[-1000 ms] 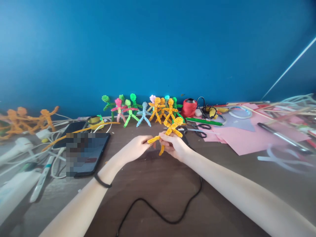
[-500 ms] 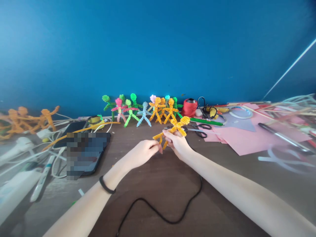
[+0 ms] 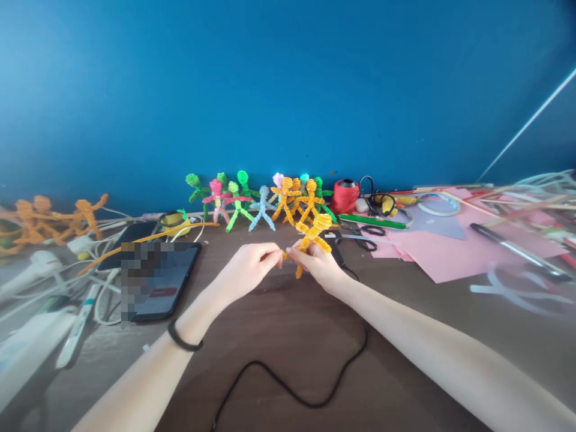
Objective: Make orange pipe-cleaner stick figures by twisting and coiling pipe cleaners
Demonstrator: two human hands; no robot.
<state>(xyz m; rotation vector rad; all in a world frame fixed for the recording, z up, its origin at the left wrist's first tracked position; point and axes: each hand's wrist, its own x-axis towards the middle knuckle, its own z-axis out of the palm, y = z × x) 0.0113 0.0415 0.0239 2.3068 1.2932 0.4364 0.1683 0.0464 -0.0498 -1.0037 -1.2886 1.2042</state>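
Note:
An orange pipe-cleaner figure (image 3: 315, 231) is held above the table, its wrapped head and arms toward the back. My right hand (image 3: 318, 262) is closed around its body, with one leg sticking out below the fingers. My left hand (image 3: 256, 264) pinches the end of another orange leg between thumb and fingertips; most of that leg is hidden by the fingers. Behind the hands stands a row of pipe-cleaner figures, among them a light blue figure (image 3: 263, 210), a pink and green figure (image 3: 237, 207) and an orange figure (image 3: 311, 201).
Left are a phone (image 3: 168, 288), white cables and more orange figures (image 3: 85, 216). Right are a red thread spool (image 3: 346, 196), scissors (image 3: 369, 238), a green pen (image 3: 373, 221), pink paper (image 3: 445, 252) and a silver pen (image 3: 517, 251). A black cord (image 3: 288, 387) crosses the front. A blue wall (image 3: 288, 90) rises behind.
The held orange figure has shifted left and turned more upright in my right hand. My left hand has moved slightly left and up, now gripping the tip of a leg.

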